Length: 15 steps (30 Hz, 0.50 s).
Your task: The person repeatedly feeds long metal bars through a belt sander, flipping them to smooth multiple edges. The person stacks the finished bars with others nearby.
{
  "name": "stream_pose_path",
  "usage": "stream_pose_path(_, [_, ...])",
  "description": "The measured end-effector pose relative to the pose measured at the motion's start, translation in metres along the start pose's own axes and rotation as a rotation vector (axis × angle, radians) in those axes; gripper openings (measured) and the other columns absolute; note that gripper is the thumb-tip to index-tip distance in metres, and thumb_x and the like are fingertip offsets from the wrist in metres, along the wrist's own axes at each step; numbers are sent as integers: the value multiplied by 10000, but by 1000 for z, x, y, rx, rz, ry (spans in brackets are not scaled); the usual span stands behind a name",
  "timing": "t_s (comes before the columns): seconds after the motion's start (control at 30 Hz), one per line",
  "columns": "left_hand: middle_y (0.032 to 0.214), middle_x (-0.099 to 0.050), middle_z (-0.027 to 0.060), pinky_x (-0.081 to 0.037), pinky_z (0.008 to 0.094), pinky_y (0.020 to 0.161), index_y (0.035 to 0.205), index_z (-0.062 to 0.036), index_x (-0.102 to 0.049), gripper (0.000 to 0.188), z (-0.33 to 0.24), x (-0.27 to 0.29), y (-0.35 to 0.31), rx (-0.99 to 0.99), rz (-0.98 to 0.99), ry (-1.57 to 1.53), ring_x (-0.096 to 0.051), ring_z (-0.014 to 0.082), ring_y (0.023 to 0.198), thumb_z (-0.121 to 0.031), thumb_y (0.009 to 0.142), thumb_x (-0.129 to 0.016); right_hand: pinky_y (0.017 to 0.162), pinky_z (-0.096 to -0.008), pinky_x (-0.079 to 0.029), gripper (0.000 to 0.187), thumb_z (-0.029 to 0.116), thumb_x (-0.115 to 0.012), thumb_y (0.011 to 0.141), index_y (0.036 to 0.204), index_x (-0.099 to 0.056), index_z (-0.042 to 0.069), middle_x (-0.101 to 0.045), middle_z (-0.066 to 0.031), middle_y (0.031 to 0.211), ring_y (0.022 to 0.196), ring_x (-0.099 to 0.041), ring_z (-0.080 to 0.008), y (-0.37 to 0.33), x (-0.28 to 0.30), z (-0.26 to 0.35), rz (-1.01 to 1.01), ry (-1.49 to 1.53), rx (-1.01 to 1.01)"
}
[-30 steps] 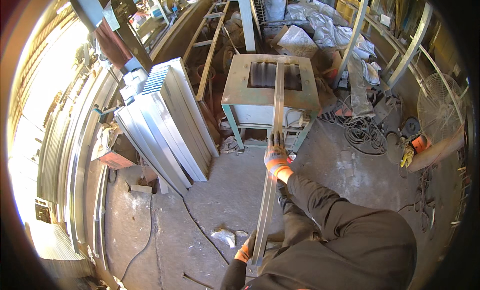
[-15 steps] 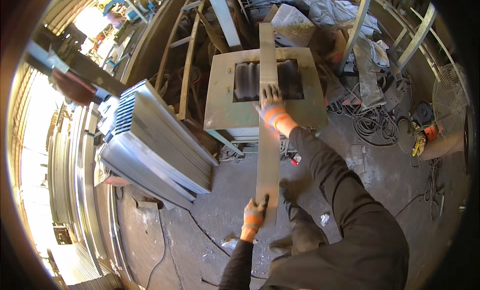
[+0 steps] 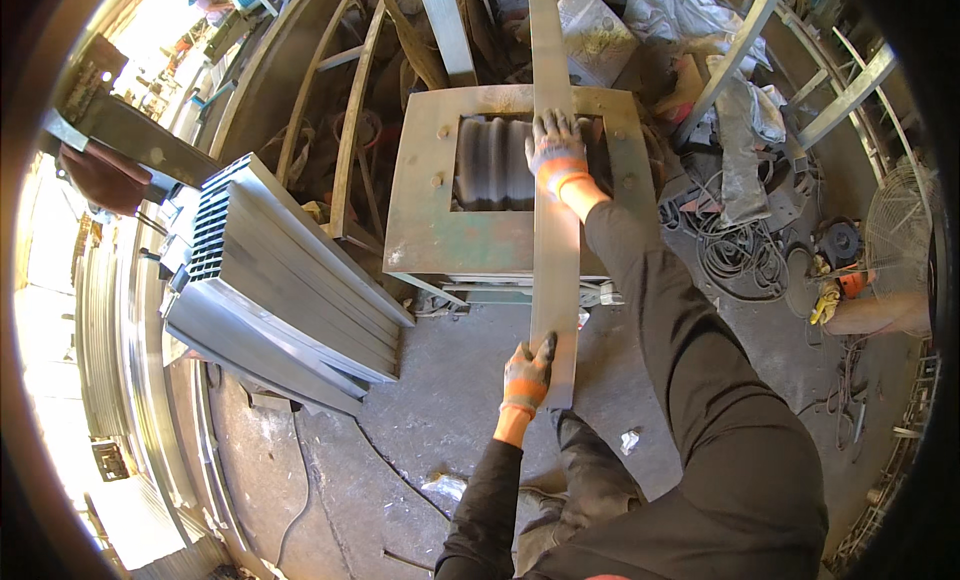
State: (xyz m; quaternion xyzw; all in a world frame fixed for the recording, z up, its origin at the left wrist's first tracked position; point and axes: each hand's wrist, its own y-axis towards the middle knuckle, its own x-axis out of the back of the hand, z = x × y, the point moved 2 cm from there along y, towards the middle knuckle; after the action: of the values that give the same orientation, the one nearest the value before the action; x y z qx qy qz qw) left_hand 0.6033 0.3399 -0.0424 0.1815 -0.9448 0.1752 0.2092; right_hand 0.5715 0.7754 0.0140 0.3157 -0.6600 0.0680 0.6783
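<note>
A long flat metal bar (image 3: pixel 556 270) lies lengthwise across a worn metal box machine (image 3: pixel 415 235), its near end reaching back over the floor. Beneath the bar, a dark ridged roller (image 3: pixel 487 165) shows in the machine's rectangular opening. My right hand (image 3: pixel 558 152), in a grey and orange glove, rests flat on the bar above that opening, fingers stretched forward. Gloved alike, my left hand (image 3: pixel 527 377) grips the bar's left edge near its close end, thumb on top.
Left of the machine leans a stack of metal profiles (image 3: pixel 290 280). Coiled cables (image 3: pixel 740 250), a fan (image 3: pixel 900 215) and another person's gloved hand (image 3: pixel 826 302) near an orange power tool (image 3: pixel 857 278) are at the right. A cable (image 3: pixel 400 470) crosses the floor.
The bar has slid forward and slightly right over the machine. Both hands have moved forward with it; my right hand has come from the opening's near edge to above the opening.
</note>
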Motion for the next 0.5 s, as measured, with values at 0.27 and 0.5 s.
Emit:
stream_pose_path(0.27, [1151,-761,195,-626,545,835,1413,-236,-763,276,72,6,-220,-176,10,293,-769,451,1004,-277,1161,-660,1395,-596,-264,676,420,-572,1105,1641,-589,7,-513,-235,1761,1646,-447,-419,-196,92,61,24,112,0])
stream_pose_path(0.5, [976,-786,264,-600,561,860,1191,-49,-759,588,140,24,-444,267,5,57,-772,509,956,-625,1072,-740,1392,-645,-231,691,411,-565,1104,1649,-566,-15,-460,-250,1794,1676,-395,-445,-413,173,131,108,221,-19])
